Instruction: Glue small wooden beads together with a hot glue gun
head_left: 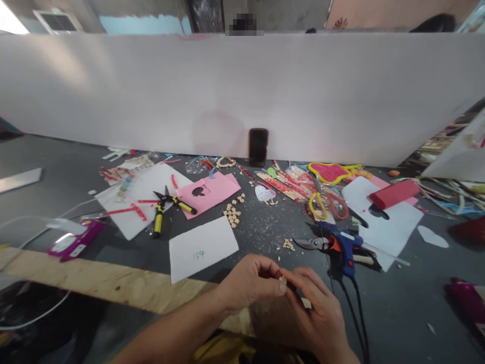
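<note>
My left hand [254, 284] and my right hand [316, 303] meet at the table's front edge. Between their fingertips is a small pale wooden piece [282, 279], pinched by both; its exact shape is too small to tell. Just beyond the hands lies a little pile of wooden bits [288, 244]. Farther back, left of centre, is a larger heap of pale wooden beads [232, 214]. Pruning shears [312, 244] lie right of the small pile, beside a blue glue gun [345, 247]. White paper [204, 248] marked with digits lies left of my hands.
Yellow-handled pliers [158, 217] and pink paper [212, 194] lie at the left. A phone [258, 146] leans on the white partition [162, 96]. Patterned sticks [284, 184], scissors [322, 199] and a red roll [394, 194] lie at the right. Black cables run down from the glue gun.
</note>
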The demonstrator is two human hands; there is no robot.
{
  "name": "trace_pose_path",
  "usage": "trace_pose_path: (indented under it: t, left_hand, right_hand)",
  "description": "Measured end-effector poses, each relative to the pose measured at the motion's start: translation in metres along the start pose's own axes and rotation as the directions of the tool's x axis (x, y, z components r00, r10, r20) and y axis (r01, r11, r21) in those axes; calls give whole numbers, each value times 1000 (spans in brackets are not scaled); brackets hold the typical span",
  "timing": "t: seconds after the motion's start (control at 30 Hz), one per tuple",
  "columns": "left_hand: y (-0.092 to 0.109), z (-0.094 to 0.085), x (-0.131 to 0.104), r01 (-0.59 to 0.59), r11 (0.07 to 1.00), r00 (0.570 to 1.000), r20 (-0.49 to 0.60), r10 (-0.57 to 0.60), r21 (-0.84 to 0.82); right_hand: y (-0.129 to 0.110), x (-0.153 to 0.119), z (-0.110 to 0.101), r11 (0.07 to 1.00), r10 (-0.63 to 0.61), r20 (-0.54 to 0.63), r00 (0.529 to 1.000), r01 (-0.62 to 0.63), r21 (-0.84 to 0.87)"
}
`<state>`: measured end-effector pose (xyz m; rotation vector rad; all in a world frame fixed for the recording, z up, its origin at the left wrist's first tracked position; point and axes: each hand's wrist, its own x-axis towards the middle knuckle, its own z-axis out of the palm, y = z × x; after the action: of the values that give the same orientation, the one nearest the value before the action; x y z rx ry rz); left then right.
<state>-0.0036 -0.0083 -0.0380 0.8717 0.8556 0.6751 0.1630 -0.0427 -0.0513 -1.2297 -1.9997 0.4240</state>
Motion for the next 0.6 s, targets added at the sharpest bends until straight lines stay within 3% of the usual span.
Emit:
trace_pose_path:
  t: [0.13,0.3,0.4,0.6]
  left_hand:
    - [0,-2,0,11,1000,1000,-3,-11,-16]
    - [7,-9,-1,20,999,993,118,-16,-36]
    - [11,-11,-1,-41,999,997,60,42,-27]
    - [8,-4,0,-104,993,994,-13,105,51]
  right_hand:
    - [-1,1,1,999,-14,-2,1000,14,41]
    - [-1,2,0,999,42,-69,997,-41,20]
    - [-1,4,-1,1000,21,-115,993,-23,-14]
    - [0,3,5,999,-35,-74,997,33,-32]
